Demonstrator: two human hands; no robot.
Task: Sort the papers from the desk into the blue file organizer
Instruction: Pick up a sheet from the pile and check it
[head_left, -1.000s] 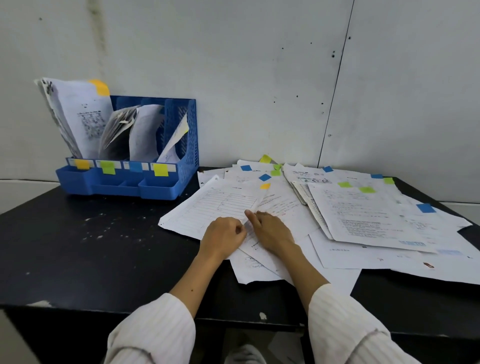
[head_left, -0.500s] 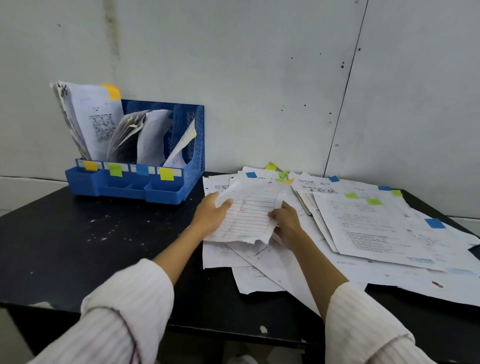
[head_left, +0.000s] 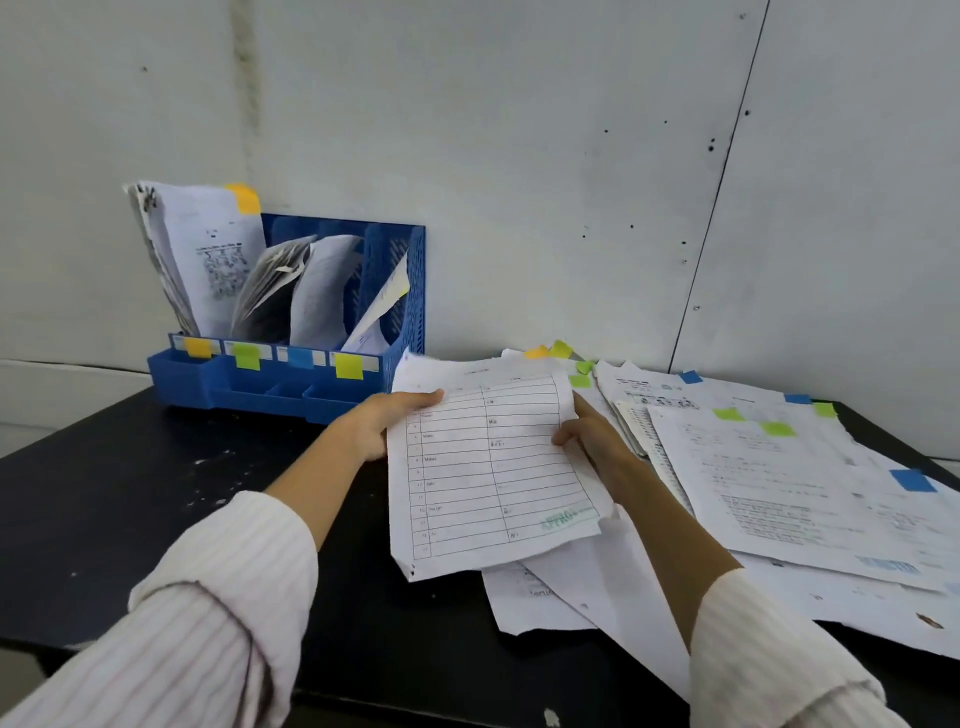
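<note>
A white sheet with a ruled table and a green stamp (head_left: 493, 467) is lifted off the desk, tilted toward me. My left hand (head_left: 382, 426) grips its upper left edge, thumb on top. My right hand (head_left: 592, 434) pinches its right edge. Behind and to the left stands the blue file organizer (head_left: 413, 291), its slots holding curled papers and its front marked with orange, green, blue and yellow tabs. A spread of loose papers (head_left: 769, 478) with coloured sticky tabs covers the desk's right half.
The black desk (head_left: 130, 509) is scuffed with white specks on its left part. A grey panelled wall (head_left: 519, 156) rises right behind the organizer and the papers. More sheets (head_left: 550, 603) lie beneath the held one, near the front edge.
Both hands picked the ruled sheet up from the pile and raised it, carrying it slightly left toward the organizer. The camera came closer.
</note>
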